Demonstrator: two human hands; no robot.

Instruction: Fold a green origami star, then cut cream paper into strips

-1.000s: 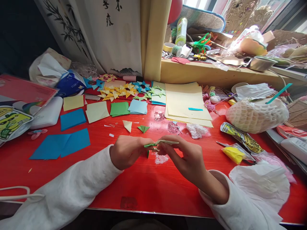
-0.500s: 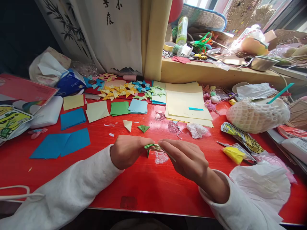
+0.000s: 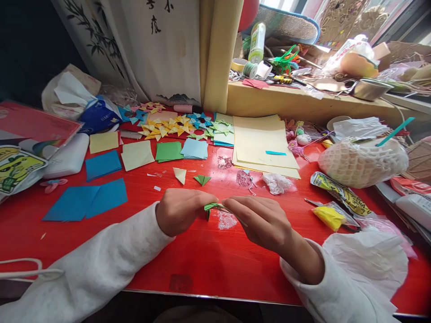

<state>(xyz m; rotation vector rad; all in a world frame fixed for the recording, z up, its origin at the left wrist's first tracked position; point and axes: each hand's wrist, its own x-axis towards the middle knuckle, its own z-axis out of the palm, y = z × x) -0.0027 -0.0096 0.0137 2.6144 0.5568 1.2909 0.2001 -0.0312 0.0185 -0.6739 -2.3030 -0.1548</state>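
Between my two hands, above the red table (image 3: 215, 269), is a folded green and pale paper piece (image 3: 212, 207). My left hand (image 3: 183, 211) pinches its left side, with a green flap hanging below the fingertips. My right hand (image 3: 261, 220) grips the right side, its fingers pressed together and covering most of that end. Just beyond the hands lie a cream folded paper triangle (image 3: 180, 175) and a green folded triangle (image 3: 202, 180). How the pieces join inside the grip is hidden.
Square paper stacks, including green (image 3: 169, 151), light blue (image 3: 194, 149) and blue (image 3: 103, 165), lie behind my hands. Finished yellow paper stars (image 3: 168, 128) sit further back. Large cream sheets (image 3: 259, 139) are at centre right. A net-wrapped coconut (image 3: 362, 161) with a straw stands at right.
My hands keep their grip on the folded paper, almost still. The green part turns very slightly, and the whole view shifts a little.
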